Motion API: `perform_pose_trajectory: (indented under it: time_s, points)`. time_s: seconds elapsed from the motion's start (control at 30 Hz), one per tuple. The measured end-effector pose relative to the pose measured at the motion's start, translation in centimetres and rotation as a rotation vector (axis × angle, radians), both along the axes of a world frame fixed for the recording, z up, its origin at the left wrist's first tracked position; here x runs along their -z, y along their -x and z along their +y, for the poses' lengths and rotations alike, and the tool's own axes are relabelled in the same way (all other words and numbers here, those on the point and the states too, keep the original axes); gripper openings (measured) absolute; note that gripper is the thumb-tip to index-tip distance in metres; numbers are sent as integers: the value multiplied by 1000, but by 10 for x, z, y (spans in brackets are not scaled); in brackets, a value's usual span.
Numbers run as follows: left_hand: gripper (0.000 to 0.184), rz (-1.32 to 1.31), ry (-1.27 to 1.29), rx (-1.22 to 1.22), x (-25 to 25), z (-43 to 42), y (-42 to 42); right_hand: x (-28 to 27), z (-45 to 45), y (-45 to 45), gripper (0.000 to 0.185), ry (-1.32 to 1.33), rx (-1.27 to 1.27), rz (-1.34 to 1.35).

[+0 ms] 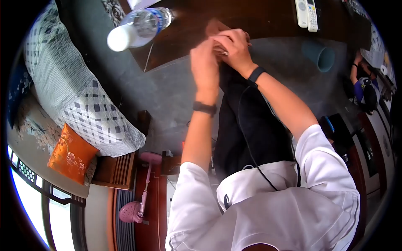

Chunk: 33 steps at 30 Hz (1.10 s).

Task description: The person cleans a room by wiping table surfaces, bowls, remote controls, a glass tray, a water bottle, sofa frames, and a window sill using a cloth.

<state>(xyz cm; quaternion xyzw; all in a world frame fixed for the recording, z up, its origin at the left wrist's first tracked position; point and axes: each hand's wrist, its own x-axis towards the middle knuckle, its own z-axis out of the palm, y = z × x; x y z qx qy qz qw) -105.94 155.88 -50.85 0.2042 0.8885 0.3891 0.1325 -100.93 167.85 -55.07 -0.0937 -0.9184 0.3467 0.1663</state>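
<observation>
My left hand (204, 62) and my right hand (235, 47) meet over the near edge of a dark brown table (188, 37). Fingers on both hands are bent and closed around a thin reddish-brown sheet (215, 26), which looks like paper and sticks out beyond the fingertips. Motion blurs the left hand, and much of the sheet is covered by the fingers. Dark bands circle both wrists. To the left of my hands stands a clear plastic bottle (144, 26) with a white cap and a blue label.
Two white remote controls (307, 14) lie on the table's right side. Below them on the floor is a blue-grey bin (325, 59). A quilt-covered sofa (79, 83) with an orange cushion (72, 154) is at left. Another person (367, 92) sits far right. A black cable (242, 121) hangs from my right wrist.
</observation>
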Motion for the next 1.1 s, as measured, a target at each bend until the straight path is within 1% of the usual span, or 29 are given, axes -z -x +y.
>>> perform_pose_trajectory:
  time_s: [0.03, 0.07, 0.17, 0.2, 0.27, 0.3, 0.4, 0.43, 0.47, 0.53, 0.6, 0.63, 0.73, 0.8, 0.87, 0.93, 0.97, 1.0, 1.03, 1.1]
  points:
    - [36, -42, 33, -18, 2, -2, 1, 4, 3, 5, 29, 5, -36, 11]
    - [36, -26, 99, -1, 7, -1, 3, 8, 5, 9, 26, -32, -48, 58]
    - [36, 103, 93, 12, 18, 20, 7, 22, 25, 13, 24, -89, -29, 138]
    - [33, 112, 64, 20, 19, 32, 8, 27, 36, 10, 25, -105, -26, 121]
    - [27, 129, 11, 63, 24, 60, 8, 5, 62, 0, 26, -96, 46, 133]
    - [23, 157, 34, 113, 25, 73, 4, 8, 74, -7, 28, -97, 77, 119]
    - [21, 134, 56, 207, 24, 103, -20, 18, 100, -44, 29, -131, 150, 116]
    - [19, 107, 42, 199, 22, 109, -29, 16, 103, -55, 49, -144, 152, 98]
    - [18, 126, 62, 189, 26, 112, -36, 18, 107, -61, 48, -158, 144, 124]
    - [19, 109, 38, 126, 27, 113, -40, 25, 111, -58, 49, -218, 133, 119]
    - [22, 147, -6, 95, 35, 115, -42, 33, 113, -59, 51, -225, 128, 162]
    - [23, 155, -24, 78, 38, 113, -46, 29, 113, -58, 31, -207, 141, 187]
    - [26, 225, 3, 73, 43, 113, -51, 30, 114, -57, 33, -196, 114, 261]
    - [29, 317, -63, 59, 57, 111, -53, 35, 115, -59, 36, -216, 102, 305]
    - [39, 466, -94, 73, 68, 108, -50, 42, 116, -58, 27, -183, 95, 390]
    - [43, 537, -183, 95, 77, 105, -49, 42, 113, -55, 25, -206, 111, 448]
    - [45, 520, -182, 103, 77, 103, -51, 49, 111, -53, 25, -148, 108, 532]
    - [45, 523, -182, 76, 80, 102, -55, 58, 110, -53, 25, -105, 101, 608]
    - [46, 590, -167, 88, 87, 99, -57, 66, 109, -52, 25, -64, 91, 685]
    - [40, 639, -195, 31, 98, 92, -71, 80, 106, -59, 20, -101, 95, 784]
